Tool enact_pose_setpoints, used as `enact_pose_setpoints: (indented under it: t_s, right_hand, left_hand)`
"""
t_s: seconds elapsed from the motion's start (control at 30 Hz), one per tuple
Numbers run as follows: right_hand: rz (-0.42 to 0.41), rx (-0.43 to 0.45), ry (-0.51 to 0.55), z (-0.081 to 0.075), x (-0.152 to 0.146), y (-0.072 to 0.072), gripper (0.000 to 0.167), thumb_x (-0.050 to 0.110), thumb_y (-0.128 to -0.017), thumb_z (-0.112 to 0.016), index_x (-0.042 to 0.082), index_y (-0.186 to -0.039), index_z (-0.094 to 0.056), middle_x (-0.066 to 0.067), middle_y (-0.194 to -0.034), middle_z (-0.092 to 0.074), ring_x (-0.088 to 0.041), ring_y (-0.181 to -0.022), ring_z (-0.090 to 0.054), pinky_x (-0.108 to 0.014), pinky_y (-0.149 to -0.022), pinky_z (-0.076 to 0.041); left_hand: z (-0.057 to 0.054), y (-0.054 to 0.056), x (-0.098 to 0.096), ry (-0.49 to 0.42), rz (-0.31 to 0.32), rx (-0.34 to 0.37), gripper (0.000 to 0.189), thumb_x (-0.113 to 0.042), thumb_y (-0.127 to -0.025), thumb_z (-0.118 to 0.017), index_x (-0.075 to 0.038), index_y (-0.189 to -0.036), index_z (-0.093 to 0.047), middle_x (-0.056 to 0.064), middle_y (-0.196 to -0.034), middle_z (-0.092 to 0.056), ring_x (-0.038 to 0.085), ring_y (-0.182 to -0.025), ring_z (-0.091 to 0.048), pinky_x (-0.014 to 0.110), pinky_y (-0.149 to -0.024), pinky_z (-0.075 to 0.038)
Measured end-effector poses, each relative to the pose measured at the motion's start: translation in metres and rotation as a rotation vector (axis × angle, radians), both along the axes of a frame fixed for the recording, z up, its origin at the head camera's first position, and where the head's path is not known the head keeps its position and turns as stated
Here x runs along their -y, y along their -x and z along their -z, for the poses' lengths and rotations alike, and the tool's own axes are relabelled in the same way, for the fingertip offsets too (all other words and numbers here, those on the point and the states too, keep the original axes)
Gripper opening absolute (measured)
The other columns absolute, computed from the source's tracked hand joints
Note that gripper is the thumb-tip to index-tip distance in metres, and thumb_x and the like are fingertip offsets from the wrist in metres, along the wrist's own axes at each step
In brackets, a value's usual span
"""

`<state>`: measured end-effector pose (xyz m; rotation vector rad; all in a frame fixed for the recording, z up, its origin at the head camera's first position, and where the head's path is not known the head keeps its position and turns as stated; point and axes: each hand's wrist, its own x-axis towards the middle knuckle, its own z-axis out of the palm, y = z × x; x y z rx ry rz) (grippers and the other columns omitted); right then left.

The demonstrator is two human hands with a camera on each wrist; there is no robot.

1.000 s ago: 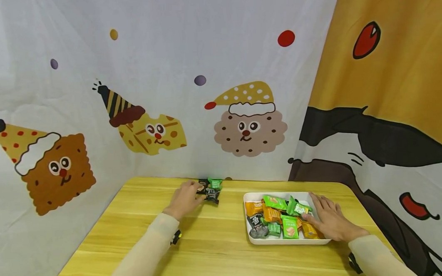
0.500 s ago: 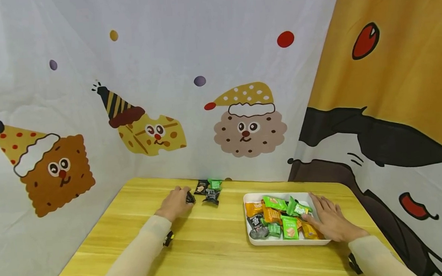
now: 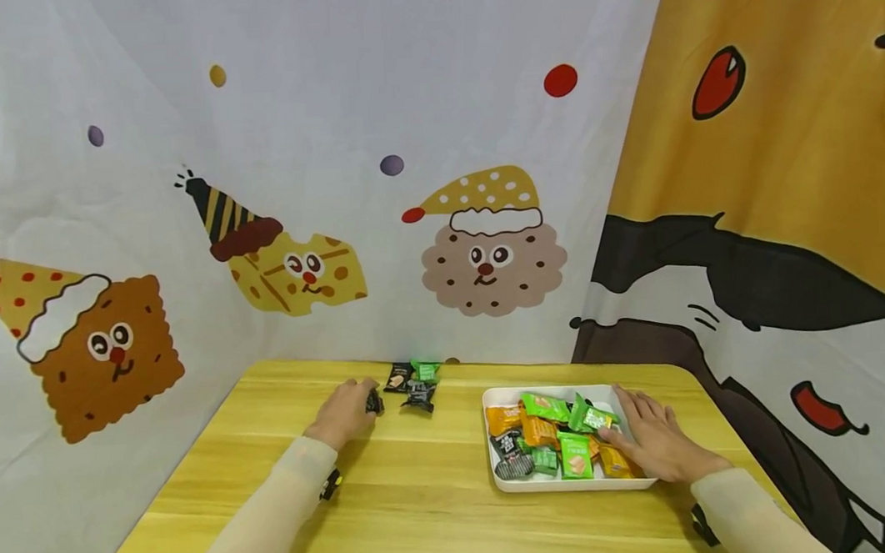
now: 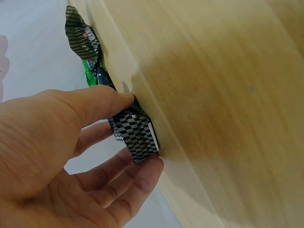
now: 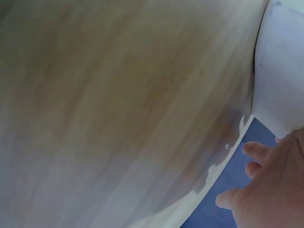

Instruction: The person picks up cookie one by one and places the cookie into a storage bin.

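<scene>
My left hand [image 3: 342,415] pinches a small black snack packet [image 3: 375,402] between thumb and fingers at the table's left. In the left wrist view, the packet's checkered wrapper [image 4: 135,133] shows close against the wood. Just right of this hand lie a black packet [image 3: 398,377], a green packet [image 3: 425,370] and a dark grey packet [image 3: 419,395]. My right hand [image 3: 661,440] rests along the right side of a white tray [image 3: 574,486], fingers extended, thumb over the rim. Part of that hand shows beside the tray's outer wall [image 5: 282,66] in the right wrist view.
Inside the tray are several packets: orange [image 3: 538,430], light green [image 3: 575,456] and black [image 3: 510,448] ones among them. The wooden table [image 3: 426,528] meets a printed cloth backdrop [image 3: 316,149] behind and at both sides.
My left hand has drawn one black packet leftward and toward me, away from the small group near the back edge. The right hand stays at the tray; the head view has shifted slightly.
</scene>
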<state>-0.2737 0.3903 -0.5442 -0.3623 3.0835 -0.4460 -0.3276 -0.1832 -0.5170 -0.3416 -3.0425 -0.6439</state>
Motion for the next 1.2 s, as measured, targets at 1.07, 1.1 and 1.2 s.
enact_pose_setpoints:
  t_s: [1.07, 1.1, 1.2]
  right_hand:
    - [0.003, 0.035, 0.029, 0.0011, -0.0034, 0.0024, 0.101, 0.064, -0.119, -0.053, 0.001, -0.186, -0.011, -0.049, -0.182, -0.024, -0.076, -0.167, -0.019, -0.099, -0.128, -0.011]
    - [0.003, 0.036, 0.030, 0.0013, -0.0033, 0.0021, 0.101, 0.064, -0.120, -0.053, 0.001, -0.186, -0.011, -0.049, -0.182, -0.024, -0.076, -0.167, -0.019, -0.099, -0.128, -0.011]
    - [0.002, 0.038, 0.031, 0.0017, -0.0026, 0.0011, 0.101, 0.064, -0.120, -0.053, 0.001, -0.186, -0.011, -0.048, -0.182, -0.024, -0.076, -0.167, -0.019, -0.098, -0.128, -0.012]
  left_hand:
    - [0.0008, -0.0039, 0.0042, -0.044, 0.061, -0.098, 0.060, 0.000, -0.099, -0.088, 0.004, -0.155, -0.069, 0.032, -0.153, -0.073, 0.032, -0.084, -0.080, 0.046, -0.092, -0.073]
    - [0.0007, -0.0046, 0.0036, -0.049, 0.062, -0.101, 0.060, 0.000, -0.099, -0.089, 0.004, -0.155, -0.069, 0.032, -0.153, -0.073, 0.038, -0.097, -0.083, 0.050, -0.099, -0.073]
    - [0.0009, -0.0064, 0.0010, -0.061, 0.076, -0.119, 0.061, -0.002, -0.098, -0.090, 0.003, -0.155, -0.069, 0.029, -0.154, -0.074, 0.050, -0.132, -0.078, 0.059, -0.112, -0.067]
